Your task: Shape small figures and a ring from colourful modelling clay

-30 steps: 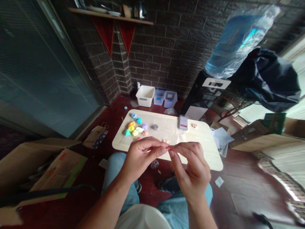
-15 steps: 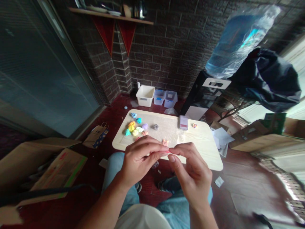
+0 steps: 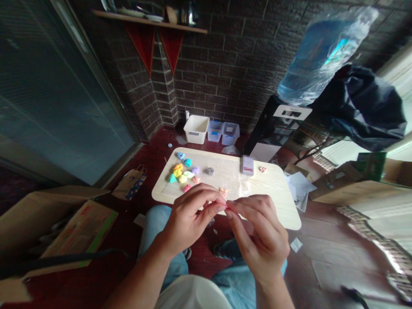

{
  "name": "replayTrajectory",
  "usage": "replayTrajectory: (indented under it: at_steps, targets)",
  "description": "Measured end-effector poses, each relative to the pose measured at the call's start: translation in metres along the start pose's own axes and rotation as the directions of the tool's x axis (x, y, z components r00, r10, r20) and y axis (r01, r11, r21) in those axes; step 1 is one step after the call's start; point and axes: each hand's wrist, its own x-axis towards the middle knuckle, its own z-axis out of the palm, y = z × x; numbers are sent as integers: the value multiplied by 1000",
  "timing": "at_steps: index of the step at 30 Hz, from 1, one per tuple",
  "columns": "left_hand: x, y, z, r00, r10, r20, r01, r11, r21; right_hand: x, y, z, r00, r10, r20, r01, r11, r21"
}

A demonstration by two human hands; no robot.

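Right hand (image 3: pixel 262 231): shifted slightly outward, fingers pinched on the pink piece (image 3: pixel 226 206).
Left hand (image 3: pixel 190 218): pinching it too, magenta lump (image 3: pixel 187 188) now bared beyond its fingers.
Bench (image 3: pixel 275 193): beyond and below the fingers.
Pig-like figure (image 3: pixel 223 192): just beyond the fingertips.

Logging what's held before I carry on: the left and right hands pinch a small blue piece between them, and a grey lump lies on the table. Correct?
Wrong colour: the head view shows the small piece is pinkish-red. The left hand and right hand do pinch it; the grey lump lies on the table.
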Motion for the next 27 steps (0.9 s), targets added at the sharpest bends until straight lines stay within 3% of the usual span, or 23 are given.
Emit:
replayTrajectory:
  at_steps: [7, 27]
  targets:
    - [0, 3, -2, 997, -81, 3, 81, 994, -75, 1, 0, -1, 1000, -17, -22, 17, 1000, -8]
    - [0, 11, -5, 997, -75, 5, 75, 993, -92, 1, -6, -4, 1000, 6, 13, -7, 999, 40]
